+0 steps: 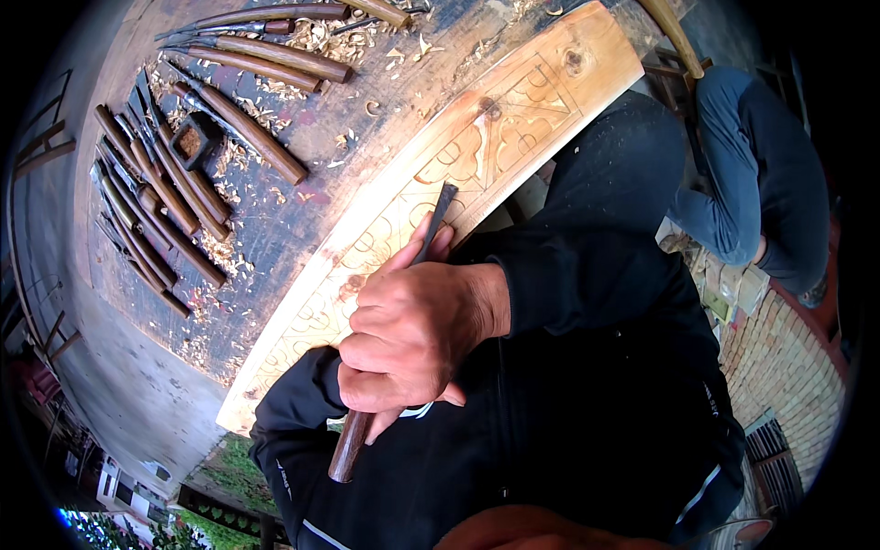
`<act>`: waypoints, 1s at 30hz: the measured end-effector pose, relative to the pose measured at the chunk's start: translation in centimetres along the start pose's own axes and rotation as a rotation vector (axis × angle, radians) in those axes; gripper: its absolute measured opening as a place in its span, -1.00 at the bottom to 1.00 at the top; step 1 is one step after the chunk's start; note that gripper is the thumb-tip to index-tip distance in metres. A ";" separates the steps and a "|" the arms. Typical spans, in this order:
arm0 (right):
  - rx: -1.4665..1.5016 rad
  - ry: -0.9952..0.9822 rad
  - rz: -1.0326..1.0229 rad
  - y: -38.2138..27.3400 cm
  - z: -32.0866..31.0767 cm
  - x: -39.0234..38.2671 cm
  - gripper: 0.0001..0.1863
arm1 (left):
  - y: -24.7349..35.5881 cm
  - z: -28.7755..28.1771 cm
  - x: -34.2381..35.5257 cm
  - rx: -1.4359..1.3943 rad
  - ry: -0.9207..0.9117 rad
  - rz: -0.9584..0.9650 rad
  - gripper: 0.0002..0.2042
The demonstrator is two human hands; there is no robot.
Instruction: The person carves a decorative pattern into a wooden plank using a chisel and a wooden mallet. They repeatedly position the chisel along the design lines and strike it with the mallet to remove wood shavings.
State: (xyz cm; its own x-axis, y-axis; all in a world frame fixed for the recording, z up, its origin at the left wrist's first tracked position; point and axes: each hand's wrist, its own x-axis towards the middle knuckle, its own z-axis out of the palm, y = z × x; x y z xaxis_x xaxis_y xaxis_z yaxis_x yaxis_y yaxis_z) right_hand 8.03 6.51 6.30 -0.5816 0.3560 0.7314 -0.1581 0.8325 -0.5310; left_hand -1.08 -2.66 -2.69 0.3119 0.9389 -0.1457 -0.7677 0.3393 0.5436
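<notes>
My right hand point(412, 321) is wrapped round a carving chisel, its knuckles up. The chisel's dark steel blade point(440, 215) points up and away, its tip on the wood. Below the fist the brown wooden handle point(348, 449) sticks out. Mostly covered by the right hand, my left hand point(417, 243) has its fingers closed about the blade's lower part. Under both lies a long pale wooden board point(600, 50) with pencilled curves and leaf shapes. Its far part, just beyond the tip, shows shallow carved relief.
On the worn workbench point(357, 156) several wood-handled chisels point(247, 137) lie in groups at the left and far side. A small dark square block point(191, 142) sits among them. Wood shavings point(312, 37) are scattered about. Another person's legs point(742, 165) are at the right, beside a brick floor point(788, 385).
</notes>
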 end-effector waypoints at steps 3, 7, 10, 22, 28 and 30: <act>-0.009 -0.004 -0.008 0.2 -0.2 0.0 -0.47 | -0.7 -1.7 -0.4 -0.006 0.009 -0.014 -0.47; -0.024 -0.007 -0.029 0.3 -0.5 -0.2 -0.48 | 0.3 -0.6 -3.0 0.177 0.165 -0.114 -0.51; -0.066 -0.014 -0.058 0.4 -1.3 -0.3 -0.48 | 1.5 0.6 -3.9 0.355 0.198 -0.209 -0.55; -0.193 0.005 -0.187 -3.2 -5.4 -1.5 -0.53 | 1.1 7.3 1.7 1.241 0.435 0.693 -0.58; -0.083 0.003 -0.138 -2.8 -4.2 -2.3 -0.51 | 1.5 13.3 5.7 0.932 0.437 1.274 -0.51; -0.020 -0.021 -0.108 -2.3 -3.6 -2.3 -0.53 | 1.4 12.8 5.5 0.906 0.354 1.141 -0.51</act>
State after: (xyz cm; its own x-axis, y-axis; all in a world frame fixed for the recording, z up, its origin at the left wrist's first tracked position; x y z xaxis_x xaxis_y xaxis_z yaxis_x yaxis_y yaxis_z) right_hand 12.65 5.29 7.37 -0.5787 0.2554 0.7745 -0.2046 0.8738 -0.4410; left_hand 6.75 2.22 7.80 -0.4489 0.6769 0.5834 0.1408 -0.5911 0.7942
